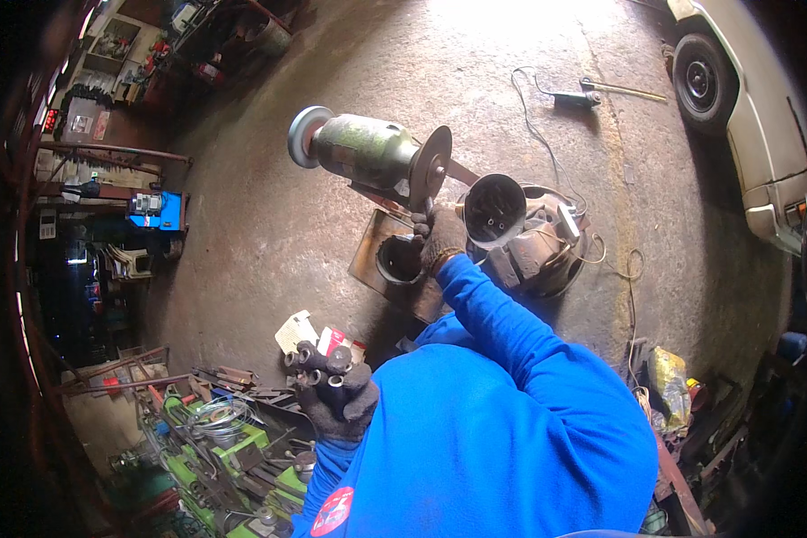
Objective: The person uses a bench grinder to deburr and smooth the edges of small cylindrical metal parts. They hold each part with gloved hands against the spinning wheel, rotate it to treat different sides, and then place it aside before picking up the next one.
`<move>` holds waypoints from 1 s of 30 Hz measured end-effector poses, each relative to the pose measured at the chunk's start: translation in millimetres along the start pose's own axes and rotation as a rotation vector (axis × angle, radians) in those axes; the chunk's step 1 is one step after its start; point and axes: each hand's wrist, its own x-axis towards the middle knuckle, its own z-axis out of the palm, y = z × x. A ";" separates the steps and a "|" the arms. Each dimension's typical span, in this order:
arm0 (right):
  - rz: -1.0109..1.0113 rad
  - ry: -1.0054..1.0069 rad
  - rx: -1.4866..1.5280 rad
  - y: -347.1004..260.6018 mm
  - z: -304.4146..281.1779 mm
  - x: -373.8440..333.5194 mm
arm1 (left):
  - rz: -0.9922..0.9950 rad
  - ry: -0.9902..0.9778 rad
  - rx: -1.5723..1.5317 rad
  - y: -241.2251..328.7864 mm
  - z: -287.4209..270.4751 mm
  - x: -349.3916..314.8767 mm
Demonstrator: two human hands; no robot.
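The left hand is curled around several short metal tubes, apart from the grinder — apparently to keep them gathered and away from the wheels. Their visible open ends point up and away from the palm; their long axes run roughly along the fingers. The right hand is closed on a small metal piece at the lower edge of the dark disc. That piece is mostly hidden; its visible end points up at the disc — seemingly for contact there. The bowl tilts at the left edge of the round stand, presumably for easy reach. The pot sits near the right edge of the plate.
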 end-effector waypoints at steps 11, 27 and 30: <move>-0.204 -0.072 -0.198 -2.0 0.3 -10.9 | 0.010 0.057 -0.013 3.2 -9.6 -4.2; -0.718 0.206 -0.976 15.7 -16.2 7.4 | -0.009 0.036 -0.017 1.5 -3.9 4.5; -0.834 0.252 -1.211 9.5 -14.1 -12.4 | 0.012 0.044 -0.027 0.4 -7.0 0.4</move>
